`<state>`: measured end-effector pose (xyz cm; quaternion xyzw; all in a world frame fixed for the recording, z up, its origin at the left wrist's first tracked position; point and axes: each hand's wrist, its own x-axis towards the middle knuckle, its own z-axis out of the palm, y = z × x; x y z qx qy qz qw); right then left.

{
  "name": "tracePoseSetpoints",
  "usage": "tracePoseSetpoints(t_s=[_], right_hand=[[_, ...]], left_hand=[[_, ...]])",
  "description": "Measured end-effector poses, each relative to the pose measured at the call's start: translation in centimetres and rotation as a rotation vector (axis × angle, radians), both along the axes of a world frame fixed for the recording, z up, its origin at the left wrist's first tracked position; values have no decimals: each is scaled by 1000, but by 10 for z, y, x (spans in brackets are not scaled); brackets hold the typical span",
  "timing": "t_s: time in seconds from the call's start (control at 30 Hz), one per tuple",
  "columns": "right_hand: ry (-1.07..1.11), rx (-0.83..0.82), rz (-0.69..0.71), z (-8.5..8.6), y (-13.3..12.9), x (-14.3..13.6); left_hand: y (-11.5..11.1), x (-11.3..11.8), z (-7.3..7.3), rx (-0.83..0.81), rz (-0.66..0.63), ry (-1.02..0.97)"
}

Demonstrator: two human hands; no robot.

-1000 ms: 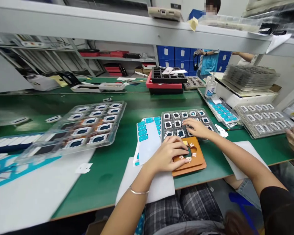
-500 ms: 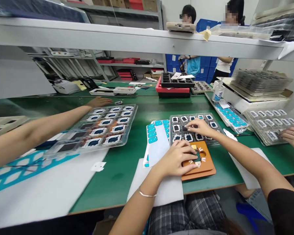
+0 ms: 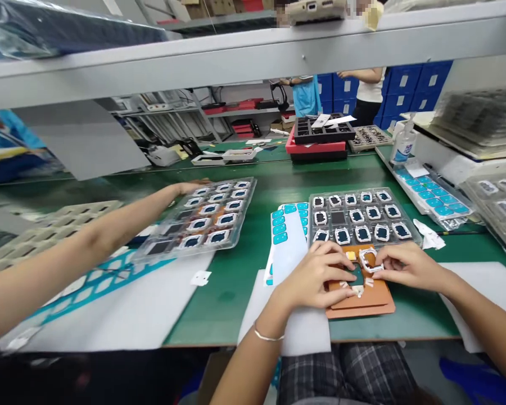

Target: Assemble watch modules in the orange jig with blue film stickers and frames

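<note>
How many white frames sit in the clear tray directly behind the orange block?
14 white frames: five in the clear tray's back row, four middle, five front. The left hand partly covers one front frame.

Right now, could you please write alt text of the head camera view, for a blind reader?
A right hand holds a white frame over an orange fixture, where the left hand rests, on a green table. Behind is a tray of similar frames, blue labels to its left.
</note>
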<state>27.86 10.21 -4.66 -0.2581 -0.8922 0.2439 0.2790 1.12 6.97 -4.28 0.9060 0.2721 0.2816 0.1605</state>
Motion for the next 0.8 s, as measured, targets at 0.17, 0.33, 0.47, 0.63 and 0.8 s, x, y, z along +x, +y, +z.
tracePoseSetpoints(t_s=[0.17, 0.33, 0.47, 0.63, 0.8], right_hand=[[70, 26, 10, -2, -3, -6], [98, 70, 26, 4, 7, 5], [64, 105, 35, 2, 12, 12], [69, 175, 0, 3, 6, 6], [128, 274, -39, 7, -5, -4]], left_hand=[[-1, 1, 2, -4, -1, -4], [-1, 2, 4, -38, 8, 13], [-1, 1, 3, -25, 4, 32], [-2, 0, 2, 37, -20, 19], [-3, 0, 6, 168, 95, -76]])
